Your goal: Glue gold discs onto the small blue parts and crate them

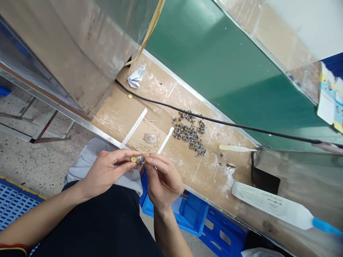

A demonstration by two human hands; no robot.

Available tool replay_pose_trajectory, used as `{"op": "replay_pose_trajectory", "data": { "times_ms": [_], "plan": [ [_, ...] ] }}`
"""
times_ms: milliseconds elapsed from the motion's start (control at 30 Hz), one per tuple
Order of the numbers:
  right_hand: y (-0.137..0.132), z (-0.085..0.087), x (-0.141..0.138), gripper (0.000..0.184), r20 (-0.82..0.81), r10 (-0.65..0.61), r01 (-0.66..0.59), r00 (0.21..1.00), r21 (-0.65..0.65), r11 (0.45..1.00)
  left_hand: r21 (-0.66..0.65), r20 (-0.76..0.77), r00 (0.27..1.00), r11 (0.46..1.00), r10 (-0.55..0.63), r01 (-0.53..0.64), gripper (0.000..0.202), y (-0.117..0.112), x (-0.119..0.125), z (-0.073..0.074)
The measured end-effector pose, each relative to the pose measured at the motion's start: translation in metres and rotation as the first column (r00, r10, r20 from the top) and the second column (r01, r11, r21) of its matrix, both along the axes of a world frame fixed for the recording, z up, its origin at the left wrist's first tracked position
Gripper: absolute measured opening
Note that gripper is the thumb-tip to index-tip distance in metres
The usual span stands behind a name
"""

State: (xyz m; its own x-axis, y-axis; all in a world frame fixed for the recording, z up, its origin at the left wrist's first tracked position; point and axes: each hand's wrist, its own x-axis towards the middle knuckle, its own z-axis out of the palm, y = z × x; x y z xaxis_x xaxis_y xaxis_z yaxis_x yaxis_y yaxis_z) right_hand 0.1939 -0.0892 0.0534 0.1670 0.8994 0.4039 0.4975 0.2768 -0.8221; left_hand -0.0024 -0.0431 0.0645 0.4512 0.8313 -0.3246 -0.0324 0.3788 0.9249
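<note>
In front of my lap, my left hand point(109, 167) pinches a small round yellow disc point(134, 159) between thumb and forefinger. My right hand point(164, 178) meets it fingertip to fingertip, closed around a tiny blue-and-metal part point(140, 160) right beside the disc. Whether the two pieces touch is too small to tell. Just beyond my hands, on a cardboard patch between two white strips, lie a small clear round dish point(150, 138), many tiny specks and a thin stick point(150, 120). A pile of small blue-and-brass parts point(189, 132) lies to the right.
A black cable point(171, 106) crosses the brown worktop. Crumpled paper point(136, 76) and another yellow disc point(130, 96) lie at the back left. Rightward are a pale flat stick point(237, 148) and a white bottle with blue cap point(273, 205). Blue bins point(191, 214) stand below the edge.
</note>
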Motion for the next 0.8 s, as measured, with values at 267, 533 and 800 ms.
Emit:
{"op": "replay_pose_trajectory", "data": {
  "times_ms": [267, 533, 800],
  "plan": [
    [0.0028, 0.0008, -0.0047, 0.035, -0.004, 0.038, -0.038, 0.999, 0.058, 0.998, 0.148, -0.073, 0.997, 0.989, 0.038, -0.026, 0.031, -0.0047, 0.0033, 0.0008],
    [0.0036, 0.0012, -0.0061, 0.036, 0.016, 0.056, -0.057, 0.998, 0.063, 0.996, 0.213, -0.093, 0.995, 0.977, 0.03, -0.009, 0.035, -0.0054, 0.004, -0.0016],
    [0.0024, 0.0001, -0.0066, 0.038, 0.05, 0.062, -0.067, 0.997, 0.089, 0.994, 0.277, -0.131, 0.99, 0.961, 0.05, -0.012, 0.035, -0.0064, 0.0038, -0.0006]
  ]
}}
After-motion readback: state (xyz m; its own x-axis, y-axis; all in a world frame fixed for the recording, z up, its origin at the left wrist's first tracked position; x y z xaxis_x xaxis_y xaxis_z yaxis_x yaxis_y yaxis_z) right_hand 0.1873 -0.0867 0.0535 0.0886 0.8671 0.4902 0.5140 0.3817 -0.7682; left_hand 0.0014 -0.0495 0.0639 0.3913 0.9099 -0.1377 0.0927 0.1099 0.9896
